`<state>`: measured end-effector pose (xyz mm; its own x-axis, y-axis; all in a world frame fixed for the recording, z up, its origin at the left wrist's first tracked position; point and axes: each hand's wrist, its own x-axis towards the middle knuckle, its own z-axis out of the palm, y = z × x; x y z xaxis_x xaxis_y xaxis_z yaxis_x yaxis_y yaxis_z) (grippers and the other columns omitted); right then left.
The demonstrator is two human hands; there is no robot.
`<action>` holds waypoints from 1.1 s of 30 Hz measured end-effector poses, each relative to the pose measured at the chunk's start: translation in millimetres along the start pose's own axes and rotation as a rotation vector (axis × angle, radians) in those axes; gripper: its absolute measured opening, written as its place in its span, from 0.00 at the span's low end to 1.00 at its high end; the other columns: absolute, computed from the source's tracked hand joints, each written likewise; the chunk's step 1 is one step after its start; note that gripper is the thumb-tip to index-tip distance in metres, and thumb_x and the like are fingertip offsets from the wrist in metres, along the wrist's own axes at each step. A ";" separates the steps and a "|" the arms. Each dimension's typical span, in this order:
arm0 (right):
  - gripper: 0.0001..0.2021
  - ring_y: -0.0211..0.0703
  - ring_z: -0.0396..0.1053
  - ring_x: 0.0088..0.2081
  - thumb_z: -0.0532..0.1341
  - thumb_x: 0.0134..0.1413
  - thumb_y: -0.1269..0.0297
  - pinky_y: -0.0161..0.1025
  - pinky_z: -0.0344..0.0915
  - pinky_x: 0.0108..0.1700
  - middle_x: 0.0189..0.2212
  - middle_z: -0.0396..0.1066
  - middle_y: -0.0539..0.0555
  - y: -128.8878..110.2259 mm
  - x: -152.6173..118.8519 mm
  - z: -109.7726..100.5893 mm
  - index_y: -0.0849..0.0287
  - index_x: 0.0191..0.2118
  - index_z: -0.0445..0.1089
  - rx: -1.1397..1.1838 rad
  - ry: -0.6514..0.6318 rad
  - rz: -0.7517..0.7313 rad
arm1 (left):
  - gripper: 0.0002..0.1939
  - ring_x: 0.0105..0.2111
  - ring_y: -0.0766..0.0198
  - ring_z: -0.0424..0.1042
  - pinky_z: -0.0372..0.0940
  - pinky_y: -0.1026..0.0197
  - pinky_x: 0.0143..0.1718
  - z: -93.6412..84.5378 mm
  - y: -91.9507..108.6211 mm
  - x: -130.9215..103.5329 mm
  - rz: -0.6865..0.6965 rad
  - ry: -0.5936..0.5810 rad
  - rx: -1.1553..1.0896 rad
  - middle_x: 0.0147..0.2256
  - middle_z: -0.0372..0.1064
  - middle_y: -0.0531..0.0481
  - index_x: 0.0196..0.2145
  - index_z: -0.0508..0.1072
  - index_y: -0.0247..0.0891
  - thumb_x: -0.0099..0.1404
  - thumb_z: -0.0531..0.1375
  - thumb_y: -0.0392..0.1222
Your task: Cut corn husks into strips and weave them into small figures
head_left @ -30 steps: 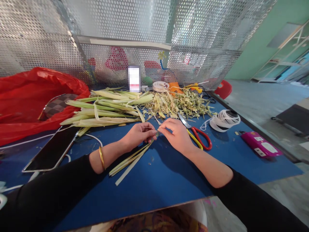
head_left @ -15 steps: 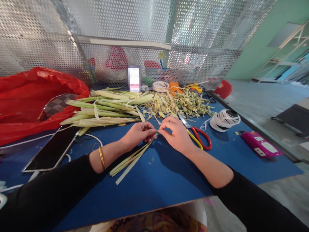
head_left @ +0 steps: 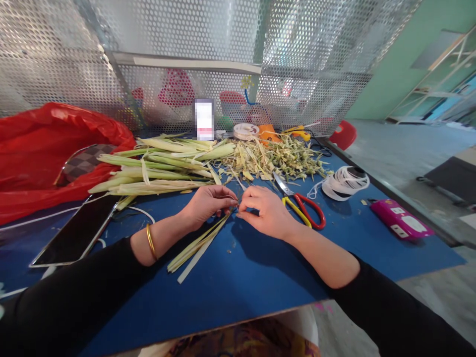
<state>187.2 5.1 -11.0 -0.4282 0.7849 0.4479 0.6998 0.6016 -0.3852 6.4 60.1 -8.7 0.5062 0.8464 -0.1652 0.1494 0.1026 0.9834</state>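
My left hand (head_left: 208, 206) pinches the upper end of a thin bundle of husk strips (head_left: 199, 243), whose loose ends fan out down and left over the blue table. Close against its fingertips is my right hand (head_left: 264, 210), with fingers curled at the tip of the bundle; what lies between its fingers is too small to make out. Right of that hand lie red-handled scissors (head_left: 310, 210) and a yellow-handled tool (head_left: 296, 212). Behind both hands are a pile of long corn husks (head_left: 159, 171) and a heap of short husk scraps (head_left: 282, 158).
A red plastic bag (head_left: 55, 144) and a dark tablet (head_left: 76, 230) with a white cable are at left. At right stand a cone of white thread (head_left: 344, 183) and a magenta packet (head_left: 401, 219). A perforated metal screen (head_left: 201, 34) rises behind the blue table (head_left: 223, 307).
My right hand has shifted slightly left, its fingers bent further down around the bundle's tip. The whole view has moved a little.
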 end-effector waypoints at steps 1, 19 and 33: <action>0.06 0.41 0.66 0.34 0.63 0.53 0.66 0.41 0.60 0.40 0.29 0.69 0.51 0.5 -0.2 0.4 0.58 0.26 0.70 0.009 0.000 0.010 | 0.10 0.19 0.72 0.63 0.54 0.70 0.18 -0.7 0.4 0.0 0.004 0.002 0.016 0.19 0.68 0.54 0.27 0.73 0.34 0.48 0.67 0.41; 0.19 0.34 0.71 0.22 0.54 0.53 0.78 0.38 0.70 0.35 0.37 0.75 0.52 8.0 0.4 27.6 0.55 0.49 0.61 0.476 0.015 0.363 | 0.05 0.29 0.63 0.73 0.65 0.63 0.33 -8.6 -8.9 5.2 0.317 -0.036 0.436 0.27 0.75 0.51 0.27 0.76 0.36 0.52 0.60 0.37; 0.11 0.42 0.75 0.37 0.58 0.53 0.77 0.41 0.67 0.42 0.34 0.77 0.52 4.9 2.1 21.9 0.57 0.41 0.66 0.294 0.031 0.326 | 0.10 0.30 0.62 0.70 0.55 0.64 0.29 2.2 -13.0 -4.0 0.458 0.223 1.028 0.30 0.76 0.51 0.32 0.78 0.42 0.57 0.56 0.36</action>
<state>177.2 13.0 -29.6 -0.1913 0.9384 0.2878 0.6012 0.3438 -0.7214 4.3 54.2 -20.9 0.5453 0.7788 0.3102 0.6655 -0.6272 0.4048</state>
